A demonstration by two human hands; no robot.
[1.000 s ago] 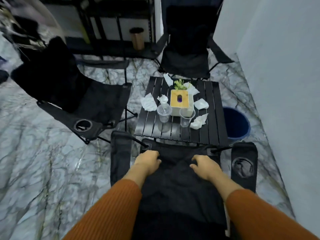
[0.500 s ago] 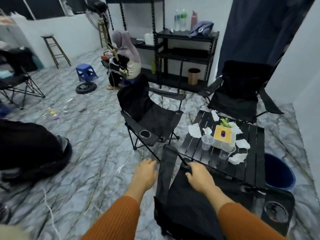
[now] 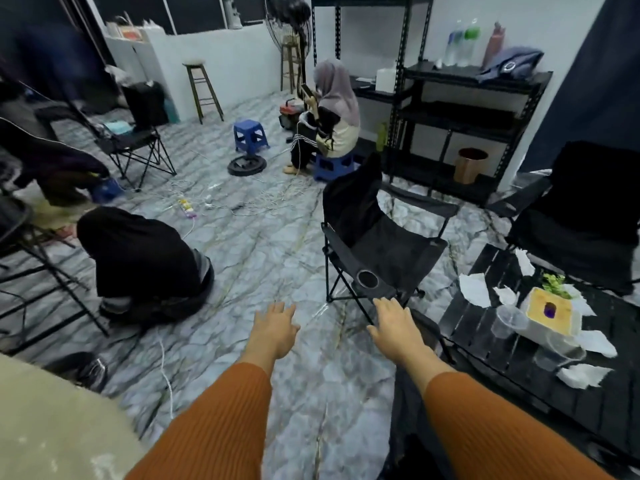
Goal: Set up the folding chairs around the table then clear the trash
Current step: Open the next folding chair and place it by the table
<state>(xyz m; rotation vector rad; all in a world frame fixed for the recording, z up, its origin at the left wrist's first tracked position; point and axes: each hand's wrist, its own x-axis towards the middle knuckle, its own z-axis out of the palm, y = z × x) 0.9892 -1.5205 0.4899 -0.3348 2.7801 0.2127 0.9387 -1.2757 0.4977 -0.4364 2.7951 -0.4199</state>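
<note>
At 3 to 4 o'clock of the view: black slatted table [image 3: 485, 344], low, slats running from 7 to 1 o'clock. On it lie crumpled white tissues [image 3: 474, 289] scattered round its middle, two clear plastic cups [image 3: 507, 320] standing upright, and a white tissue box [image 3: 549, 308] with a yellow top, a green sprig [image 3: 554, 282] just behind it. Just right of centre: first folding chair [image 3: 391, 251], black fabric on a thin black frame, unfolded, back at its 9 o'clock side, seat facing 3 o'clock toward the table, round cup holder [image 3: 367, 278] in the near armrest. At 2 o'clock: second folding chair [image 3: 581, 220], unfolded, standing at the table's far end. At 5 o'clock: third folding chair [image 3: 408, 427], seen from behind as dark fabric, largely hidden by the right sleeve. Left hand [image 3: 275, 329]: palm down over the marble-patterned floor [image 3: 277, 237], fingers straight and spread, holding nothing. Right hand [image 3: 394, 327]: palm down, fingers extended, holding nothing, above the third chair's top edge; contact cannot be told. At 12 o'clock: person [image 3: 332, 112] seated on a blue stool beside black shelving [image 3: 467, 98].
</note>
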